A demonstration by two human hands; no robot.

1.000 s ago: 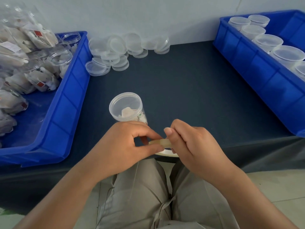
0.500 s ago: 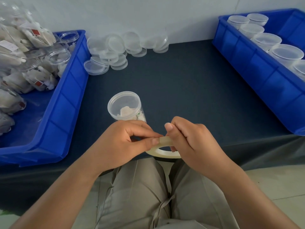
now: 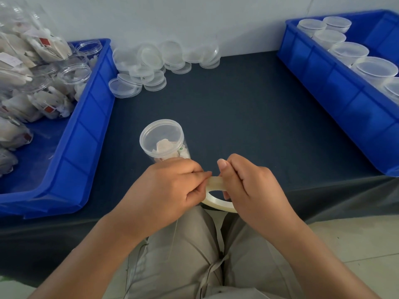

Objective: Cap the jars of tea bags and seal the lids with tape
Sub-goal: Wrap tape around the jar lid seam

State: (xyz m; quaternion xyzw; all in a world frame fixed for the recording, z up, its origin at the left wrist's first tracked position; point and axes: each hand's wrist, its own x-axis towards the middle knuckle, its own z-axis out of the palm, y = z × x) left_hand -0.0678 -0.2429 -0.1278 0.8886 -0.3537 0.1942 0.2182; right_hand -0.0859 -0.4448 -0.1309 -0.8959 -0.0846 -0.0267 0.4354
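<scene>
A clear plastic jar (image 3: 164, 141) stands upright on the dark table (image 3: 237, 108), just beyond the person's hands. Its translucent lid (image 3: 161, 134) is already seated and faces up toward the camera. The jar's long axis runs vertically, and pale tea bags (image 3: 164, 147) show through the lid and wall.

At the table's near edge, just in front of the jar, both hands work a cream-coloured tape roll (image 3: 213, 200). The ring is tilted so that its open centre faces up and toward the person. The right hand (image 3: 252, 186) has its fingers curled round the roll, with the thumb raised. The left hand (image 3: 166, 190) pinches the roll's upper edge between thumb and forefinger. Whether a free end of tape has been lifted cannot be told.

A blue bin (image 3: 86, 117) on the left holds uncapped jars (image 3: 74, 74) packed with tea bags. A second blue bin (image 3: 336, 83) on the right holds capped jars (image 3: 375, 69) in a row. Loose lids (image 3: 151, 63) lie heaped by the wall between the two bins.
</scene>
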